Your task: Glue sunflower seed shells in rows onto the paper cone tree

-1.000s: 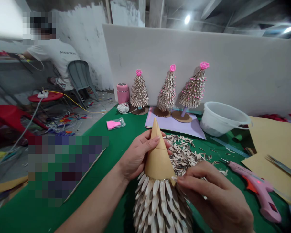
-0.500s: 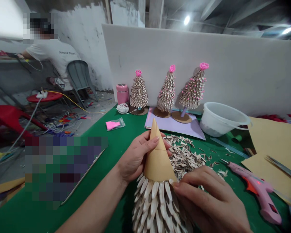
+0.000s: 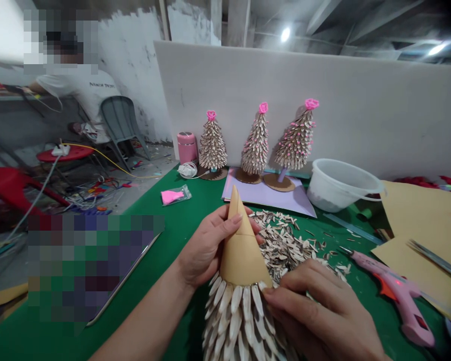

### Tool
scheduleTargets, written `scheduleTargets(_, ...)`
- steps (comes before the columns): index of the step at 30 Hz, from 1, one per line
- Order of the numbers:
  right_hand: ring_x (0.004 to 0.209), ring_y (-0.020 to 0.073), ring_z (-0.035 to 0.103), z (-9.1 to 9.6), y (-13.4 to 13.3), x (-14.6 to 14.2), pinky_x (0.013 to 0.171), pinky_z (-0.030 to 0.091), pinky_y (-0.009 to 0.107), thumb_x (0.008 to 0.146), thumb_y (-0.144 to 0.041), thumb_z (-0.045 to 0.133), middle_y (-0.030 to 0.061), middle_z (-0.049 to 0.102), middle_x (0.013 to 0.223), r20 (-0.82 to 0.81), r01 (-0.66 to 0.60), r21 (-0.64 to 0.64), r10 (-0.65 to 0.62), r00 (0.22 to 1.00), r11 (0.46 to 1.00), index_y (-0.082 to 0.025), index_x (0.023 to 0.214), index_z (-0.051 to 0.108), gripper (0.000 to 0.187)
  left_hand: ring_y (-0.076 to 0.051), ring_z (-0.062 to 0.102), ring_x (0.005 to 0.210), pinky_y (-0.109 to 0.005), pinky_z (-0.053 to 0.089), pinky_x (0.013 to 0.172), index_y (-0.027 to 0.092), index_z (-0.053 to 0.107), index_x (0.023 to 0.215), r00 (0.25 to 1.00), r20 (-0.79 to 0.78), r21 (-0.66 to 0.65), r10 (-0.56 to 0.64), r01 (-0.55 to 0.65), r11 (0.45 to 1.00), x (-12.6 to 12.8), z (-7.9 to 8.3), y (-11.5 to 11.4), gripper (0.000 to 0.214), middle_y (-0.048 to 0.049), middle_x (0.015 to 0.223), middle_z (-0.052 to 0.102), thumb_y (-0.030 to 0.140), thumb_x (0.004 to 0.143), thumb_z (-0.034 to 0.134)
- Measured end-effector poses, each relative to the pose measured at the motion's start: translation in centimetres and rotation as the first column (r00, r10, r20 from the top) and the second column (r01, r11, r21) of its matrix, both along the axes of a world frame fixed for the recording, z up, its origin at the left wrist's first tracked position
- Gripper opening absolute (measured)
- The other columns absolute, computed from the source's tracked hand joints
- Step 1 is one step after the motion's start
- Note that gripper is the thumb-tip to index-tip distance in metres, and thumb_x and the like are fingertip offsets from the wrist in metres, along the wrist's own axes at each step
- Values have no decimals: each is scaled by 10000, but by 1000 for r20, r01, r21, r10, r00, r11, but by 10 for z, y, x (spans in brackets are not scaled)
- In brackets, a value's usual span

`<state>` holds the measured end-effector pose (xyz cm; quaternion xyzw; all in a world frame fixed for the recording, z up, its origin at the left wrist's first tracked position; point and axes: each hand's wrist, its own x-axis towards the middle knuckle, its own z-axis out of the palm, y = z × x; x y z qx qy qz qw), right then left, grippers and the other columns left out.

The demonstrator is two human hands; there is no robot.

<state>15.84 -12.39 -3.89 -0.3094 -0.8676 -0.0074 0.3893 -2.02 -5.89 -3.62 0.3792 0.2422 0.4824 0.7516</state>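
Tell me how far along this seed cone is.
Done: seed rows cover the lower part of the cone. In hand: left hand grips the bare upper cone, right hand touches the top row. Left: bare cardboard up to the tip; the seed pile lies behind.

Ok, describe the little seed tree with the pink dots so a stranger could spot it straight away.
Start at the big white board behind the green table; three small seed-covered cone trees stand in a row before it. It is the rightmost tree, nearest the white plastic tub. Only its seeds carry pink tips.
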Motion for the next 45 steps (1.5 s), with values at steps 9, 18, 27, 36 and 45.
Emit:
scheduleTargets(9, 585, 113, 512, 3, 1, -1, 515, 402, 233, 752, -123, 600, 29, 618, 685, -11, -26, -38, 25, 1000, 999, -176, 869, 640, 134, -193, 638, 721, -307, 495, 661, 148, 526, 913, 1000, -9, 12, -6, 6, 1000, 1, 0, 0, 144, -71, 799, 654, 203, 780, 532)
scheduleTargets(18, 576, 121, 489, 6, 2, -2, 509, 389, 241, 770, -119, 586, 42, 612, 660, -41, -54, -56, 52, 998, 997, -150, 843, 640, 96, -195, 638, 737, -303, 498, 666, 150, 530, 934, 1000, -26, 6, 1, -1, 1000, 1, 0, -1, 164, -66, 808, 652, 205, 779, 534)
scheduleTargets(27, 558, 120, 482, 8, 2, -4, 490, 392, 243, 755, -96, 584, 46, 610, 638, -67, -67, -58, 63, 996, 996, -136, 826, 652, 106, -209, 644, 747, -309, 504, 657, 154, 540, 930, 1000, -28, -6, -3, 3, 1000, 0, 0, -1, 160, -68, 806, 661, 212, 781, 536)
scheduleTargets(36, 569, 123, 491, 6, 3, -2, 499, 394, 247, 757, -99, 578, 44, 611, 640, -56, -57, -65, 53, 997, 996, -140, 823, 656, 111, -206, 642, 743, -309, 500, 667, 149, 544, 935, 1000, -22, -5, -2, 1, 1000, 1, 0, -1, 167, -62, 804, 650, 208, 779, 537)
scheduleTargets(45, 564, 116, 489, 8, 3, -4, 503, 391, 240, 751, -106, 584, 39, 611, 638, -53, -51, -70, 47, 998, 996, -146, 808, 660, 103, -202, 641, 743, -305, 498, 668, 150, 542, 924, 1000, -26, -2, -9, 9, 1000, 1, 0, -1, 147, -66, 799, 660, 201, 787, 524)
